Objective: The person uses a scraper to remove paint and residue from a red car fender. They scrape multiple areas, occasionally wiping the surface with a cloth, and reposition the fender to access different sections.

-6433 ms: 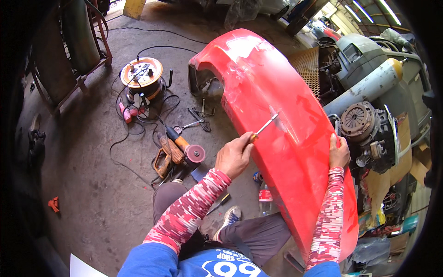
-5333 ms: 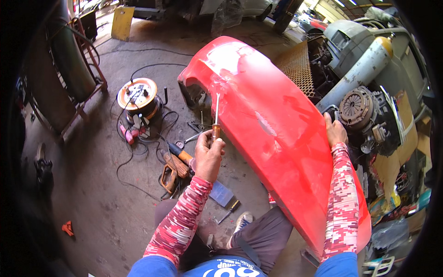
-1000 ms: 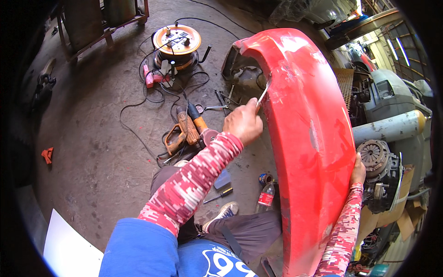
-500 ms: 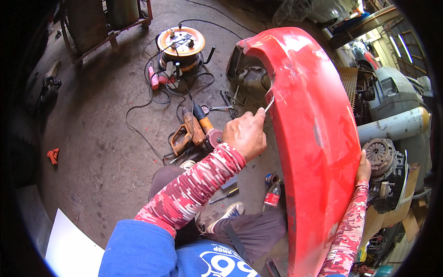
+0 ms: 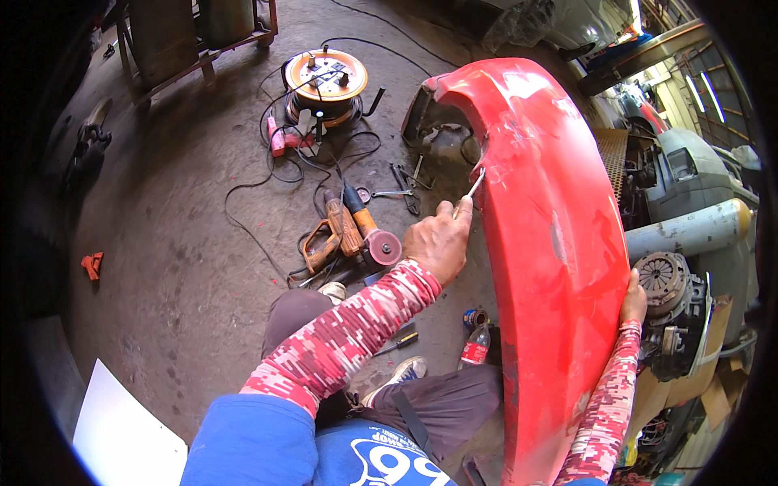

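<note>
A long red car bumper (image 5: pixel 551 251) stands in front of me, scuffed and with a dull worn patch on its face. My left hand (image 5: pixel 439 241) is closed around a slim metal tool (image 5: pixel 477 183), whose exact kind I cannot make out. The tool's tip meets the bumper's left edge, just below a rough notch. At the bumper's right edge my right hand (image 5: pixel 635 300) grips the rim, its fingers partly hidden.
Left of the bumper lie an angle grinder (image 5: pixel 371 231), an orange-brown power tool (image 5: pixel 332 231), wrenches (image 5: pixel 392 193) and a cable reel (image 5: pixel 326 77). A bottle (image 5: pixel 476 347) and a screwdriver (image 5: pixel 399 343) are near my legs. A clutch assembly (image 5: pixel 664 279) and a grey cylinder (image 5: pixel 689 233) stand right.
My left hand has lowered slightly and turned, so more of the tool shows and it points more steeply up. My right hand keeps its hold on the bumper. The whole view has shifted a little.
</note>
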